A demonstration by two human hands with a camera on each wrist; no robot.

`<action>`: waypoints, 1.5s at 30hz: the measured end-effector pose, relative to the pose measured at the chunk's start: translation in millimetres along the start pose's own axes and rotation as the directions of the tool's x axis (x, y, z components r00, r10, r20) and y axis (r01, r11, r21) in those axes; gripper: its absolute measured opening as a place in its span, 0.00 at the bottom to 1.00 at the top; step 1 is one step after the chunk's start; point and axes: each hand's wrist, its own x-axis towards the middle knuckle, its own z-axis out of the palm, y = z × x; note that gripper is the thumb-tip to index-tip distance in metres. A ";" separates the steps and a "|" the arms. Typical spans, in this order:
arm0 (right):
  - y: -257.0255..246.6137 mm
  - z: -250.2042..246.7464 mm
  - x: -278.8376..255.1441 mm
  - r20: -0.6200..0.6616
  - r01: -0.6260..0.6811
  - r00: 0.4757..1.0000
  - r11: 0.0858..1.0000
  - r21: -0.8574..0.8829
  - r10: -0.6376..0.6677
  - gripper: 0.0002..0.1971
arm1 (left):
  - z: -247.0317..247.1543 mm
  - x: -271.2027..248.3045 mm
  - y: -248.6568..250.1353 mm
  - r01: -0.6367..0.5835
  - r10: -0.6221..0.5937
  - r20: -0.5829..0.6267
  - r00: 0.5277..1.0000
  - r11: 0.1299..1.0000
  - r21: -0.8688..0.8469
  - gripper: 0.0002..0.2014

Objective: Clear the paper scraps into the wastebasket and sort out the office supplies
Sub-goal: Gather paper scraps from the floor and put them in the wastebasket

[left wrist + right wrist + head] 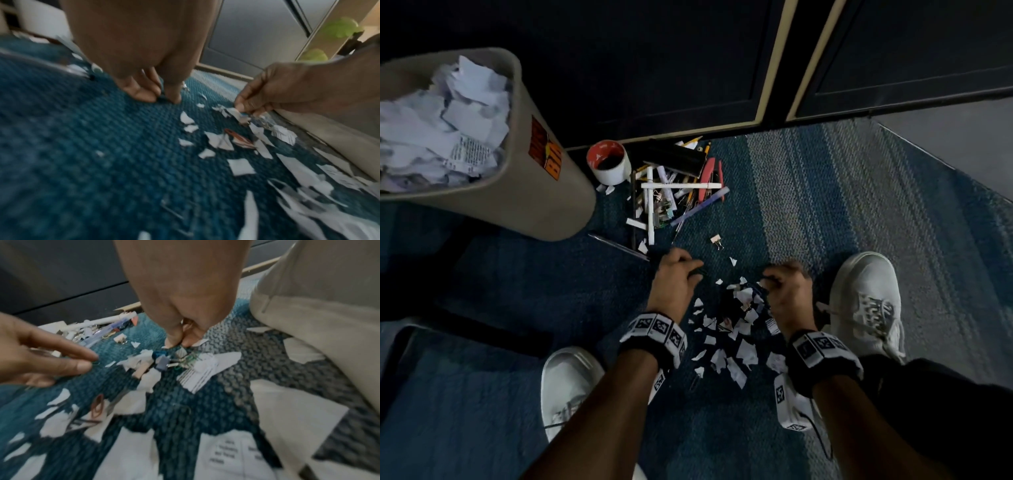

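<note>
Right hand (787, 291) pinching a paper scrap (200, 342) at the far edge of the scrap litter (732, 339); left hand (676, 277) fingertips pressed to carpet, pinching something tiny, unclear what. Best gathered in bunches, clips left aside. Wastebasket (517, 192) well left of the litter.
</note>
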 end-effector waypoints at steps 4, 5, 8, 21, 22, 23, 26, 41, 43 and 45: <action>4.7 12.2 -1.4 0.039 -0.022 0.999 1.000 0.009 0.021 0.13 | 9.2 -1.3 7.6 -0.025 0.023 -0.106 0.994 1.000 -0.011 0.05; 1.9 12.2 -1.9 0.061 -0.036 0.997 0.999 -0.017 0.037 0.12 | 10.0 -2.3 10.8 -0.025 0.027 -0.103 0.994 1.000 0.018 0.05; -1.7 7.9 -0.9 0.109 -0.024 0.993 0.996 -0.085 0.034 0.07 | 9.8 -6.4 17.8 -0.027 0.043 -0.082 0.996 0.983 0.184 0.05; 7.3 8.9 -11.9 0.012 -0.040 0.999 0.999 -0.028 0.041 0.13 | 9.2 -8.1 5.2 0.002 -0.006 -0.130 0.992 0.999 -0.035 0.06; 7.4 9.1 -11.9 0.017 -0.034 0.999 0.999 -0.034 0.034 0.14 | 8.6 -8.6 6.7 0.008 -0.002 -0.117 0.993 0.999 0.051 0.06; 8.3 8.5 -10.0 0.026 -0.047 0.999 0.999 -0.025 0.048 0.15 | 7.8 -8.4 9.0 0.018 -0.008 -0.098 0.995 0.995 0.101 0.05; -0.5 -3.9 0.1 0.045 -0.088 0.995 0.996 0.001 0.088 0.19 | -3.0 1.3 17.0 0.082 -0.083 0.002 0.997 0.990 0.112 0.04; -1.1 -20.4 9.2 0.210 -0.119 0.974 0.983 0.142 0.088 0.01 | 12.7 5.1 67.5 0.119 -0.101 0.127 0.987 0.983 -0.143 0.16; 0.5 -8.3 -3.7 0.174 -0.024 0.985 0.995 0.096 0.006 0.04 | 30.6 -12.3 62.1 0.096 -0.093 0.116 0.989 0.995 -0.018 0.20; 0.7 1.8 -11.5 0.150 0.022 0.988 0.996 0.087 -0.035 0.09 | 44.5 -27.8 60.0 0.048 -0.049 0.041 0.998 0.998 0.027 0.15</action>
